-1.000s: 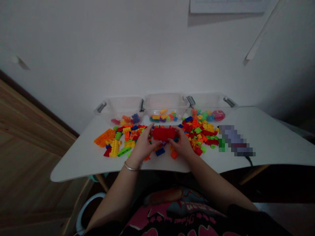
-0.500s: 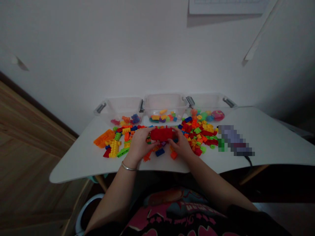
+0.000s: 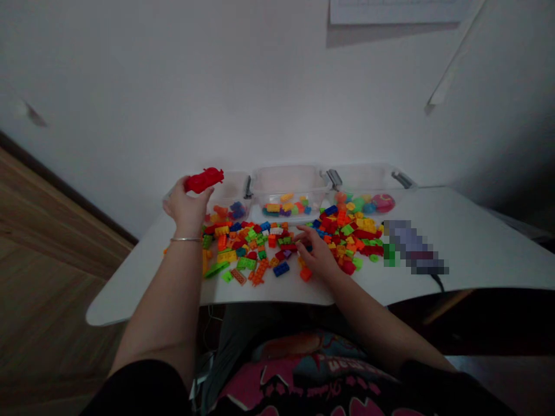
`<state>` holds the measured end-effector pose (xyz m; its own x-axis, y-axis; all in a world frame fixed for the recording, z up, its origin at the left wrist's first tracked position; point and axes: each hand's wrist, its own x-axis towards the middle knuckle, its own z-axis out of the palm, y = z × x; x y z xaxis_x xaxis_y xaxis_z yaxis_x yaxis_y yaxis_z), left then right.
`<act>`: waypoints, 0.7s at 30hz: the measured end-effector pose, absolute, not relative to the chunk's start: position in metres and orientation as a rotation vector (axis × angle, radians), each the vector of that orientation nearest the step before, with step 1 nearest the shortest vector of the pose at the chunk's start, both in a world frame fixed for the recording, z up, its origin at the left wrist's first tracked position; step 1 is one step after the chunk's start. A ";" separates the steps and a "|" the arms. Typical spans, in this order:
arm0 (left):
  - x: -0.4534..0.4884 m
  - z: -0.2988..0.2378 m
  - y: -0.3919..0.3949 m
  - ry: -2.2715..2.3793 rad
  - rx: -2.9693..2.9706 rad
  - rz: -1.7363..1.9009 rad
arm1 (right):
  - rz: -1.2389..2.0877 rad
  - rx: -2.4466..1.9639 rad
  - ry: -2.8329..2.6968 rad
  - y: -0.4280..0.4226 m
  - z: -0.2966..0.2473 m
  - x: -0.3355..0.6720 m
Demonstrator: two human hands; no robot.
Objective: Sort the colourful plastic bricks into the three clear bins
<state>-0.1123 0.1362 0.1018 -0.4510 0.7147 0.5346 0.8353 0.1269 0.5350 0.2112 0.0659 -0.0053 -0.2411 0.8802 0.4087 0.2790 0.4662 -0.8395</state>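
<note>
My left hand (image 3: 185,208) is raised at the near left corner of the left clear plastic bin (image 3: 232,186), shut on a red assembled toy brick piece (image 3: 203,180). My right hand (image 3: 315,253) rests low among the loose bricks, its fingers spread and touching the pile. It holds nothing that I can see. A scattered pile of multicoloured plastic toy bricks (image 3: 260,254) lies on the white table (image 3: 485,248) between my hands and the bins.
The middle clear bin (image 3: 289,181) and right clear bin (image 3: 364,178) stand along the table's back edge, with coloured pieces inside. A pixelated object (image 3: 414,247) with a black cable lies to the right. A white wall rises behind; wooden panelling runs along the left.
My hands have parted. The red piece, earlier held by both hands over the pile, has risen up and left in my left hand. My right hand has let go and stays low.
</note>
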 end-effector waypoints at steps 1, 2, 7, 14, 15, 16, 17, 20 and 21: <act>-0.113 0.106 0.139 -2.318 -1.497 -1.147 | 0.791 -0.989 -1.768 0.066 -0.006 0.211; -0.112 0.110 0.142 -2.386 -1.447 -1.075 | 0.787 -0.993 -1.773 0.067 -0.006 0.211; -0.106 0.119 0.151 -2.635 -1.495 -0.678 | 0.767 -1.027 -1.802 0.069 -0.006 0.212; -0.108 0.117 0.161 -2.730 -1.490 -0.383 | 0.758 -1.036 -1.797 0.068 -0.006 0.211; -0.108 0.117 0.161 -2.732 -1.488 -0.361 | 0.753 -1.036 -1.799 0.068 -0.006 0.211; -0.107 0.118 0.161 -2.736 -1.488 -0.336 | 0.750 -1.038 -1.801 0.068 -0.006 0.211; -0.107 0.118 0.161 -2.740 -1.486 -0.309 | 0.747 -1.040 -1.802 0.067 -0.006 0.211; -0.104 0.119 0.160 -2.744 -1.468 -0.235 | 0.757 -1.038 -1.805 0.068 -0.007 0.212; -0.103 0.118 0.160 -2.735 -1.465 -0.224 | 0.761 -1.036 -1.804 0.068 -0.007 0.212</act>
<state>-0.1032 0.1598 0.1184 -0.5560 0.8258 0.0948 0.8302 0.5460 0.1122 0.2116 0.0677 -0.0067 -0.2501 0.8842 0.3944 0.3348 0.4612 -0.8217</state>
